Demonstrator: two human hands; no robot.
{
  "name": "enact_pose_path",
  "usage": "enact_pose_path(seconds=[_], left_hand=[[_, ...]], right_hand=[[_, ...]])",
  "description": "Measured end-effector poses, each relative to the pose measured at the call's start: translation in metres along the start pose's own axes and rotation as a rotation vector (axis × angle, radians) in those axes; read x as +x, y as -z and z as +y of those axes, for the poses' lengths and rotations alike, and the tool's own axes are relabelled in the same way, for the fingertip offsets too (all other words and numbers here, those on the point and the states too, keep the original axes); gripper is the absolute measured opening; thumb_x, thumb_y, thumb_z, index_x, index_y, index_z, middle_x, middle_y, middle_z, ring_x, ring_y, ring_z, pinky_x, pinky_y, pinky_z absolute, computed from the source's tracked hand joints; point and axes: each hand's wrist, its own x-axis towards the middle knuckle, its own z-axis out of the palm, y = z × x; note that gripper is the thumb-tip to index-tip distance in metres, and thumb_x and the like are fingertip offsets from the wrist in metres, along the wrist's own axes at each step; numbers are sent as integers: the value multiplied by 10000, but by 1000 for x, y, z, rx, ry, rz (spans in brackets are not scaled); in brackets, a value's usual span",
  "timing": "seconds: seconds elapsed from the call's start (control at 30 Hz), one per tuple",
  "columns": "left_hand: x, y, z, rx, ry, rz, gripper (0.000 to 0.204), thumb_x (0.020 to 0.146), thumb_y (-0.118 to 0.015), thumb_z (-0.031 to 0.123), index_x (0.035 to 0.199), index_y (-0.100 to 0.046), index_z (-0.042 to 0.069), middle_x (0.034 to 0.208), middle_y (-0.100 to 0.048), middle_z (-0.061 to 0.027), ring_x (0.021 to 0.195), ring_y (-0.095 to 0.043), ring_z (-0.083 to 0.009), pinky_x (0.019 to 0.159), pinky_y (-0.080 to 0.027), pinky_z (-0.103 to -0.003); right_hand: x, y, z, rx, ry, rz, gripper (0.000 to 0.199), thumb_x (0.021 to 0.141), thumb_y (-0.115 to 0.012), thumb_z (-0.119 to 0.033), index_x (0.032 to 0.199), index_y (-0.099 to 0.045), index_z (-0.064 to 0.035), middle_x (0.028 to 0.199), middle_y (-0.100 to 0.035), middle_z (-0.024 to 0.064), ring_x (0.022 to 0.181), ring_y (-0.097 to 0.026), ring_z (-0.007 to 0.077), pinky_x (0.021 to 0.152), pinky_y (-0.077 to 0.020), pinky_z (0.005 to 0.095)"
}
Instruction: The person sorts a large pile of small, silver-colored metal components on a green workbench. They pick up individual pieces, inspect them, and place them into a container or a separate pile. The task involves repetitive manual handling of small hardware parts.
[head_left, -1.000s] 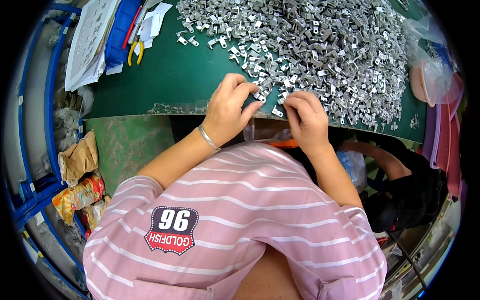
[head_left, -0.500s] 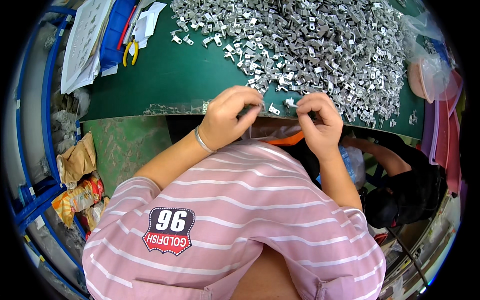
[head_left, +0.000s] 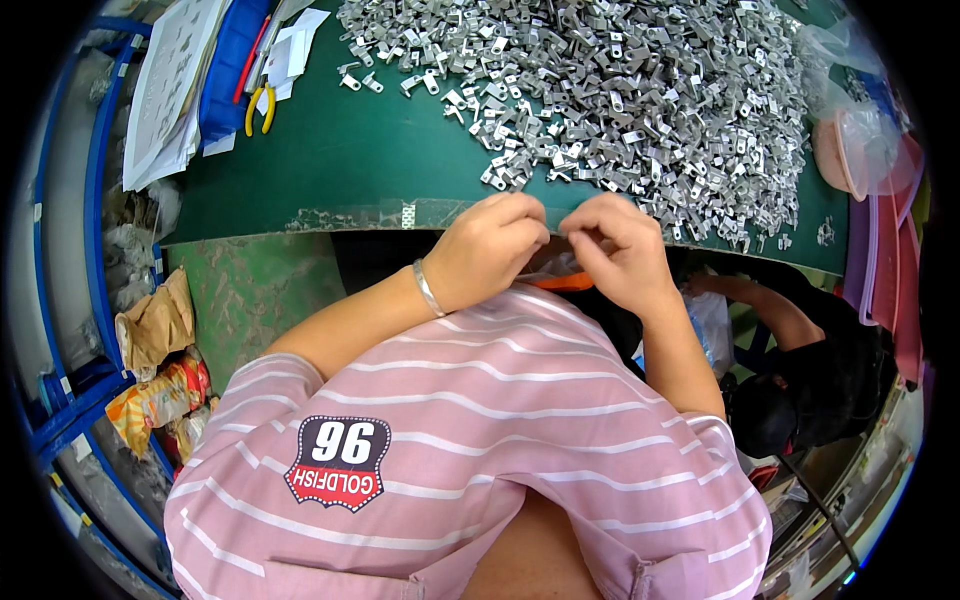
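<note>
My left hand [head_left: 490, 248], with a silver bracelet on its wrist, is at the table's near edge. Its fingers are curled together, and whatever they may hold is hidden. Close beside it, my right hand [head_left: 625, 255] has thumb and fingers pinched; anything between them is too small or covered to make out. The fingertips of both hands face each other with a narrow gap. Just beyond them spreads a large heap of small silver metal brackets [head_left: 660, 110], bent tabs with holes, on the green tabletop [head_left: 300, 150].
At the far left are yellow-handled pliers [head_left: 261, 110], a blue tray [head_left: 225, 95], a red pen and papers [head_left: 165, 90]. A pink bowl [head_left: 838, 155] with clear plastic stands at the right. Another person in black [head_left: 820, 370] bends low at the right, below the table.
My hands have come closer together, drawn in toward the table's edge. The bracket at the right fingertips and the loose one between the hands no longer show.
</note>
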Motion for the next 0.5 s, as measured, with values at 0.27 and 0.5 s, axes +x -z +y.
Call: enact_pose_path(seconds=[0.27, 0.5], left_hand=[[13, 16, -1, 311, 215, 211, 263, 764, -805, 58, 983, -663, 26, 1011, -625, -137, 942, -618, -332, 823, -497, -411], [12, 14, -7, 315, 130, 173, 239, 749, -781, 18, 961, -675, 49, 990, -656, -92, 912, -626, -305, 812, -487, -399]], right_hand=[[24, -27, 6, -453, 332, 386, 166, 799, -724, 29, 947, -674, -26, 947, -676, 118, 846, -644, 323, 743, -534, 398], [28, -32, 11, -516, 383, 465, 200, 769, -749, 19, 943, -676, -49, 956, -686, 88, 833, -639, 298, 721, -528, 390]])
